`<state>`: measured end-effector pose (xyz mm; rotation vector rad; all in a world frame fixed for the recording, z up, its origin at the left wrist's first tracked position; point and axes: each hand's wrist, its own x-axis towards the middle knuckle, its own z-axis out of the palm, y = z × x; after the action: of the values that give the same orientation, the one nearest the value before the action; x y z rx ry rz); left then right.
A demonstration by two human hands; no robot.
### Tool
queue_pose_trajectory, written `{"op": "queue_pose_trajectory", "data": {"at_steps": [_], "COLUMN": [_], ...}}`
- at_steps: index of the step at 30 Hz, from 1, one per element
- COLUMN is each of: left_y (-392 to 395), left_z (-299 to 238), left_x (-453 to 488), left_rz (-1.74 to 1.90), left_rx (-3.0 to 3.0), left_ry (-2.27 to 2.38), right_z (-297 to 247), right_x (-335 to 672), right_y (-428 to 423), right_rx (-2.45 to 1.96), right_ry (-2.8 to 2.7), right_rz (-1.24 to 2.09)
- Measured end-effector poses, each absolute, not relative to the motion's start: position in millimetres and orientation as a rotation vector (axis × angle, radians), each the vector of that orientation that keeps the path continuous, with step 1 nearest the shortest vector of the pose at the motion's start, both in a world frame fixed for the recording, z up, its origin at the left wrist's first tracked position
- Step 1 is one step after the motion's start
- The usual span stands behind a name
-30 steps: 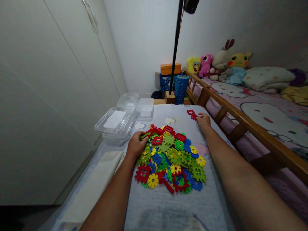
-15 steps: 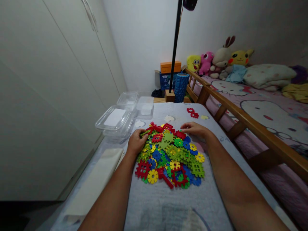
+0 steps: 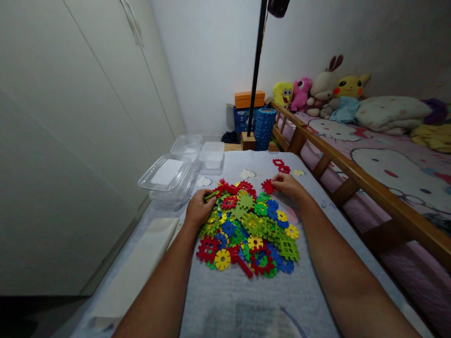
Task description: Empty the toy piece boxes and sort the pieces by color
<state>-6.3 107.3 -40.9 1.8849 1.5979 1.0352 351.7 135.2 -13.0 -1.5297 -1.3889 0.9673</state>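
A heap of plastic building pieces (image 3: 246, 225), red, green, blue and yellow, lies on the cloth-covered table. My right hand (image 3: 287, 184) pinches a red square building piece (image 3: 268, 186) just above the heap's far right side. At the heap's far left edge, my left hand (image 3: 200, 205) is closed around a thin green building piece (image 3: 212, 194) held edge-on. Its fingertips are partly hidden. Beyond my right hand lie two red square frames (image 3: 281, 165), apart from the heap.
Clear plastic containers (image 3: 165, 180) stand at the table's far left. A long white flat object (image 3: 141, 272) lies along the left edge. The bed's wooden rail (image 3: 338, 169) borders the right side; a black pole (image 3: 256, 70) rises behind the table.
My right hand has lifted the red square piece off the heap and moved it slightly up and away. My left hand stays nearly in place with the green piece.
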Motion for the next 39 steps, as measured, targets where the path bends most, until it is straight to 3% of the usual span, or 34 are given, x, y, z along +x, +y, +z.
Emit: {"op": "queue_pose_trajectory", "data": {"at_steps": [7, 18, 28, 39], "left_y": [108, 109, 109, 107], "left_z": [-42, -44, -43, -41], "left_x": [-6, -6, -7, -6], "left_rz": [1.052, 1.056, 1.056, 1.053], "left_rx": [1.885, 1.904, 1.917, 1.906], "left_ry": [1.593, 1.598, 1.603, 1.594], "right_z": [-33, -36, -45, -54], "right_x": [368, 366, 370, 373], "right_y": [150, 188, 186, 177], "right_rx": [-1.432, -1.379, -1.27, -1.742], "right_ry": [-0.729, -0.467, -0.548, -1.243], "right_rz": [0.773, 0.801, 0.776, 0.353]}}
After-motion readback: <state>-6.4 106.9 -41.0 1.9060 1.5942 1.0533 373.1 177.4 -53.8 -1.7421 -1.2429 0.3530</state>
